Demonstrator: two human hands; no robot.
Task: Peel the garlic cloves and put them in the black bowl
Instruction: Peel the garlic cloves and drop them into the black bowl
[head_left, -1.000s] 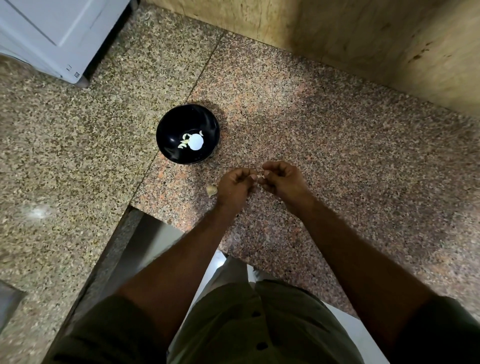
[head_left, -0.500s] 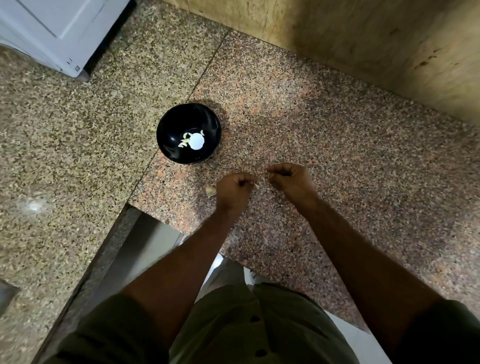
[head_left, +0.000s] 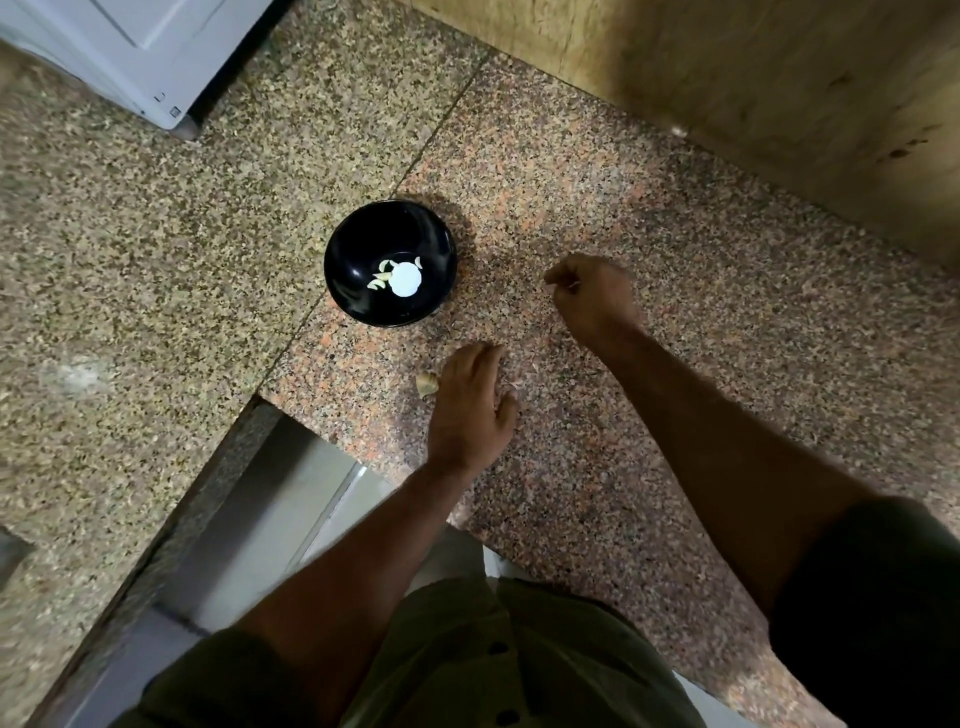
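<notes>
Head view showed the black bowl (head_left: 390, 263) on the granite counter (head_left: 675, 322), a few peeled garlic cloves (head_left: 380, 276) inside. Left hand (head_left: 470, 402) lay flat, fingers relaxed, just beside an unpeeled garlic piece (head_left: 427, 385). Right hand (head_left: 595, 296) was curled; whether it pinched anything was unclear.

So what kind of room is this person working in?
Most likely a home kitchen: a speckled granite counter, a black bowl holding peeled garlic cloves, and a white appliance in the corner.
</notes>
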